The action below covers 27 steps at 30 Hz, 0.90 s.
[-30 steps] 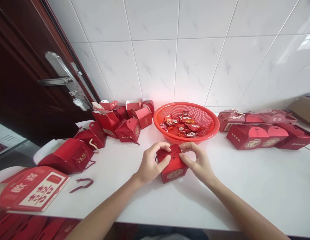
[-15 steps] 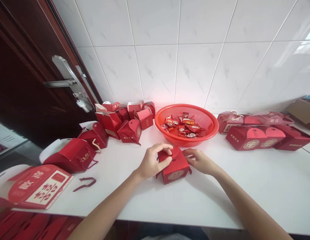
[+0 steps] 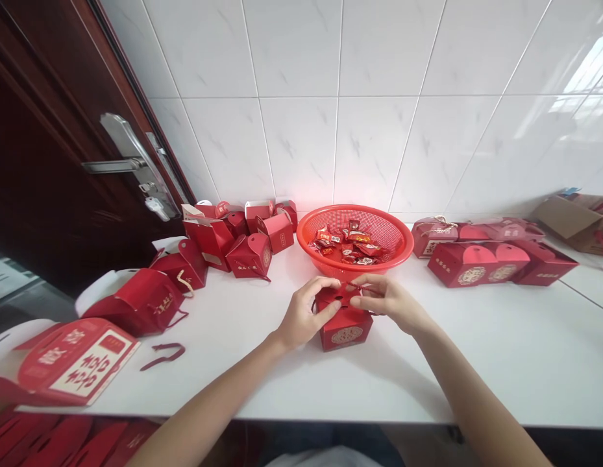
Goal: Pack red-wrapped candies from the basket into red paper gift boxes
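A small red candy box (image 3: 347, 332) with a gold round emblem sits on the white table in front of me. Its top flaps are folded in, and a slot shows between my fingers. My left hand (image 3: 311, 308) grips the box top from the left, thumb on the near flap and fingers on the far side. On the right, my right hand (image 3: 386, 301) pinches a dark red cord (image 3: 356, 286) above the box top. Just behind both hands stands a red plastic basket (image 3: 311, 256) of wrapped candies (image 3: 354, 243).
Several open red boxes (image 3: 158, 301) line the left side, with a loose cord (image 3: 162, 357) near them. Closed red boxes (image 3: 476, 266) stand at the right, before a cardboard carton (image 3: 566, 224). A tiled wall (image 3: 291, 149) bounds the back; a door handle (image 3: 113, 165) is at left.
My right hand has moved from the box's right side up over its top, lifting the cord. My left hand still holds the top. The view has shifted slightly.
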{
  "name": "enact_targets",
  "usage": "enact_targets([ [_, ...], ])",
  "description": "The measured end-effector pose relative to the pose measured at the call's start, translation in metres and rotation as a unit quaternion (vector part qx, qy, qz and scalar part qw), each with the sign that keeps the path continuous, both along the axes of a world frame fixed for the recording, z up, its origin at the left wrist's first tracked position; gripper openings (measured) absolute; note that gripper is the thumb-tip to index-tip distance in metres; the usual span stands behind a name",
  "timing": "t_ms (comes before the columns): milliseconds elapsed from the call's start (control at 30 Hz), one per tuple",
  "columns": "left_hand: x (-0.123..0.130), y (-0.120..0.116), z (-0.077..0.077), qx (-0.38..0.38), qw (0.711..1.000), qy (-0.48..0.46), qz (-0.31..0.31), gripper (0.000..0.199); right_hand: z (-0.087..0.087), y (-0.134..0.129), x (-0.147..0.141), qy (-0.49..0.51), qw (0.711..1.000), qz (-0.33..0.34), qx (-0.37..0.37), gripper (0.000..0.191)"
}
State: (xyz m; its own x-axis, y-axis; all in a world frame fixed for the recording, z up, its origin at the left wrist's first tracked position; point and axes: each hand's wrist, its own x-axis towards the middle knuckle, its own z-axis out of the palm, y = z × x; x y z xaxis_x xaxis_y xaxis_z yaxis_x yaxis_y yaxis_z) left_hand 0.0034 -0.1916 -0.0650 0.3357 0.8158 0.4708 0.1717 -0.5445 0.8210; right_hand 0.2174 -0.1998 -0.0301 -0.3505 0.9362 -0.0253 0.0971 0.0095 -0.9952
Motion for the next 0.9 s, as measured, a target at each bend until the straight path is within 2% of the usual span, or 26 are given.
enact_targets([
  [100,-0.006,0.005,0.007,-0.043,0.998,-0.018,0.039,0.029,0.0,-0.006,-0.006,-0.079,0.996,-0.017,0.047,0.033],
  [200,-0.023,0.015,0.018,-0.121,0.99,-0.012,0.075,0.025,0.0,-0.009,-0.006,-0.108,0.991,-0.032,0.068,0.032],
  [300,-0.04,0.025,0.023,-0.197,0.979,0.052,0.011,0.019,0.0,-0.01,-0.006,-0.12,0.989,-0.029,0.076,0.031],
  [367,-0.046,0.028,0.021,-0.247,0.965,0.077,-0.035,0.019,0.001,-0.011,-0.005,-0.126,0.988,-0.025,0.081,0.03],
  [533,-0.041,0.026,0.013,-0.317,0.937,0.093,-0.11,0.037,0.001,-0.014,-0.004,-0.136,0.986,-0.026,0.096,0.027],
  [633,-0.04,0.024,0.02,-0.35,0.928,0.032,-0.124,0.041,0.001,-0.016,-0.003,-0.142,0.984,-0.022,0.107,0.027],
  [800,-0.048,0.024,0.046,-0.359,0.909,-0.165,-0.131,0.036,0.007,-0.017,-0.001,-0.171,0.978,-0.014,0.12,0.027],
  [900,-0.048,0.02,0.06,-0.355,0.897,-0.201,-0.17,0.034,0.017,-0.016,0.001,-0.17,0.978,-0.012,0.123,0.026],
])
